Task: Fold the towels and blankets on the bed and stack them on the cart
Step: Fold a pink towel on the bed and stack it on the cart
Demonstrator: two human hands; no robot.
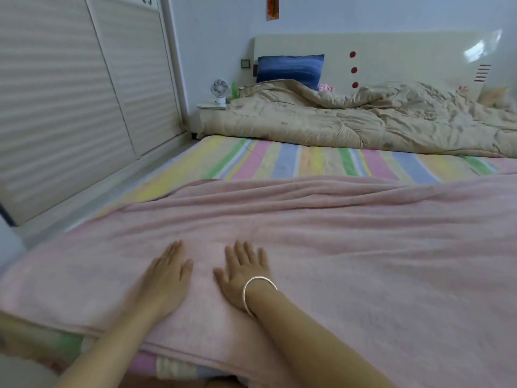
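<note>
- A pink blanket (335, 247) of soft, fleecy cloth lies spread across the near half of the bed (156, 189). Its surface is drawn into long shallow ridges that run from side to side.
- The left hand (167, 273) lies flat on the blanket, palm down. Its fingers are straight and close together, and they hold nothing.
- The right hand (242, 275) lies just beside it, also palm down on the blanket. Its fingers are straight and slightly spread, gripping nothing, and the two hands do not touch.
- A thin, shiny silver bangle (258, 292) circles the right wrist.
- Past the blanket's far edge shows a sheet (279, 161) in pastel stripes of yellow, green, pink and blue.
- Beyond that, a beige quilt (349, 121), puffy and crumpled, is heaped across the head of the bed.
- A dark blue pillow (289, 68) leans against the glossy cream headboard (405, 51), which carries three red dots in a column.
- A small round white fan (219, 89) stands at the bedside on the left, with a green bottle (234, 89) just beside it.
- Pale sliding doors (70, 93) with fine horizontal ribs line the left wall.
- A narrow red strip (272, 7) hangs high on the wall. Any writing on it is too small to read.
</note>
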